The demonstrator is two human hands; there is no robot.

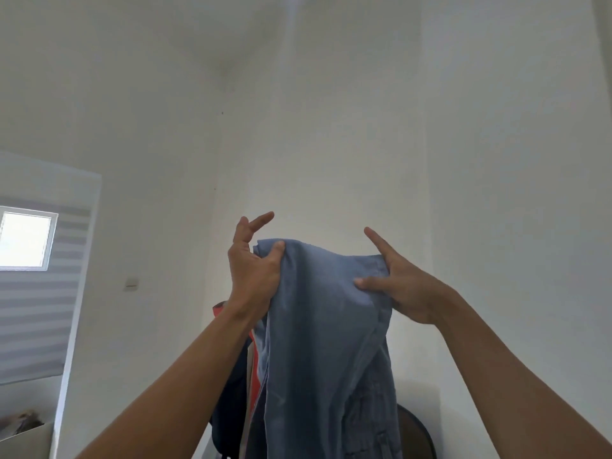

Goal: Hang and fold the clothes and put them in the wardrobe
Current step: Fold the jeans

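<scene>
A blue denim garment hangs in front of me, held up high against the white wall. My left hand grips its upper left corner, thumb on the front of the cloth and two fingers sticking up free. My right hand pinches the upper right edge between thumb and fingers, the index finger pointing up. The garment's lower part runs out of the bottom of the view.
Behind the denim hang other clothes, a red-orange piece and a dark navy one. A dark round chair back shows at lower right. A window with striped blinds fills the left, and a white box sits below it.
</scene>
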